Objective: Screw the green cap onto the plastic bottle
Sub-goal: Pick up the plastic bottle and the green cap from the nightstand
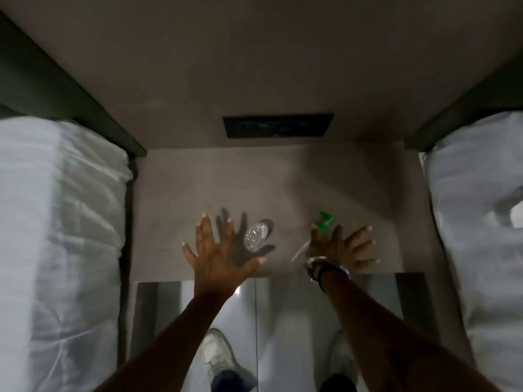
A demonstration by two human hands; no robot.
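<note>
Just below frame centre on the counter, the clear plastic bottle, judged light and crushable, and the small green cap lie ungripped, with both hands' fingers seen spread; the bottle is best held by its body.

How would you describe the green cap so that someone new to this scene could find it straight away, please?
Start at the small grey table between the two white beds. The right hand, fingers spread, hovers over its right side, and the cap shows just beyond those fingertips. It is the only bright green thing there; the clear bottle stands apart, nearer the left hand.
</note>
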